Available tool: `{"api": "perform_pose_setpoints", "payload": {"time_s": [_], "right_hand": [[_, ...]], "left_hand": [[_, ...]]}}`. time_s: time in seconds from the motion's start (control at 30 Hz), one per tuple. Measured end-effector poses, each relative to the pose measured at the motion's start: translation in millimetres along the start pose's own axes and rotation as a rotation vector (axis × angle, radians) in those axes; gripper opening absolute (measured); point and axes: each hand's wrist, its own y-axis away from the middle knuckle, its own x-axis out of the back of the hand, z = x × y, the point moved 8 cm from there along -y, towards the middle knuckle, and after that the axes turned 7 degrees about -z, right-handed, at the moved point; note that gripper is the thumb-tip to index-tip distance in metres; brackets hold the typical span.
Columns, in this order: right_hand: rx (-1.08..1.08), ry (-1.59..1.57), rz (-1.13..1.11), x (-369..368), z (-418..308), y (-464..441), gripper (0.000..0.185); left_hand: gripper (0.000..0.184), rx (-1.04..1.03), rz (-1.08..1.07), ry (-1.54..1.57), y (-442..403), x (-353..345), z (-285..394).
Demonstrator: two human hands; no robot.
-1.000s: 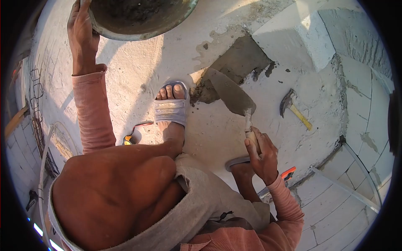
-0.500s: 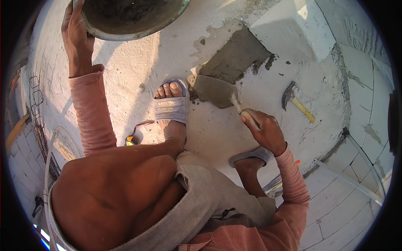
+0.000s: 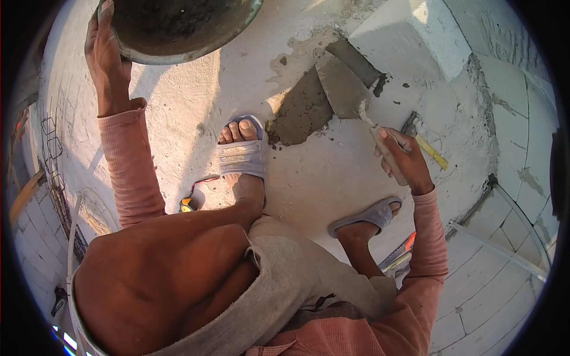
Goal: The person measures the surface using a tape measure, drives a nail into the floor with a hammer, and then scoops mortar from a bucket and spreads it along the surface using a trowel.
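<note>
My right hand (image 3: 402, 155) is closed around the handle of a trowel (image 3: 342, 86). The trowel's blade lies across a patch of wet mortar (image 3: 301, 113) spread on the floor, with mortar showing on both sides of it. At the upper left, my left hand (image 3: 107, 56) grips the rim of a round basin (image 3: 172, 58), fingers outside and thumb along the edge. Dark mortar (image 3: 178, 16) sits inside the basin, whose top is cut off by the frame. Just beyond the patch stands a white block (image 3: 412, 37).
A hammer (image 3: 431, 152) with a yellow handle lies right of my right hand, partly hidden by it. A tape measure (image 3: 187, 204) rests beside my sandalled foot (image 3: 242, 151). Walls of pale blocks (image 3: 504, 113) border the right side. Bent wire (image 3: 52, 139) lies at the left.
My right hand has moved right and slightly up, carrying the trowel from the mortar's lower left edge to its upper right part. The basin has shifted slightly left and down in view.
</note>
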Motion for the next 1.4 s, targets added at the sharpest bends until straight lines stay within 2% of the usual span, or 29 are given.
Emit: {"api": "perform_pose_setpoints", "payload": {"time_s": [0.1,0.17,0.2,0.3,0.4,0.5,0.6,0.7,0.8,0.9,1.0,1.1,1.2,1.3,1.4], "right_hand": [[-0.049,0.096,-0.137,-22.4,11.5,6.8,0.046],[-0.057,0.283,-0.164,-24.2,5.7,24.2,0.046],[0.077,0.47,-0.121,-19.1,-6.1,30.7,0.04],[0.519,1.015,0.17,-27.5,-80.8,64.9,0.031],[0.625,1.322,0.173,-49.4,-115.5,62.7,0.035],[0.784,1.529,0.111,-71.7,-129.6,54.2,0.038],[0.895,1.684,0.204,-76.3,-147.4,57.3,0.039],[0.836,1.754,0.342,-58.7,-161.7,65.1,0.038],[0.654,1.861,0.48,-28.7,-168.3,66.0,0.04],[0.558,1.848,0.529,-29.8,-172.6,69.8,0.043],[0.468,1.835,0.562,-47.7,-167.6,73.3,0.056],[0.425,1.837,0.612,-60.4,-171.9,73.4,0.054],[0.359,1.818,0.55,-67.2,-158.9,62.6,0.054],[0.464,1.706,0.433,-73.9,-152.9,73.6,0.052],[0.443,1.611,0.32,-84.6,-138.5,82.8,0.05]], "left_hand": [[0.05,-0.005,-0.007,-0.096,-2.3,-1.6,0.7],[0.048,0.6,0.235,0.689,-1.7,-5.8,-23.4],[0.047,0.896,0.357,1.087,9.7,-22.9,-27.0],[0.051,0.91,0.313,1.054,4.3,-23.4,-19.1],[0.052,0.859,0.337,1.138,0.0,-26.4,-16.8],[0.058,0.848,0.311,1.026,6.4,-24.5,-22.9],[0.054,0.88,0.333,1.129,12.1,-24.5,-26.5],[0.056,0.936,0.356,1.081,17.6,-18.8,-21.7],[0.055,0.938,0.352,1.014,23.0,-18.0,-24.3],[0.057,0.946,0.364,1.055,18.4,-18.2,-20.5],[0.057,0.946,0.348,1.051,12.9,-19.0,-20.3],[0.054,0.912,0.353,1.059,8.2,-20.1,-18.0],[0.049,0.876,0.327,1.134,3.9,-25.0,-21.0],[0.046,0.876,0.311,1.092,0.7,-21.9,-14.3],[0.05,0.842,0.269,1.116,-3.2,-23.4,-10.0]]}}
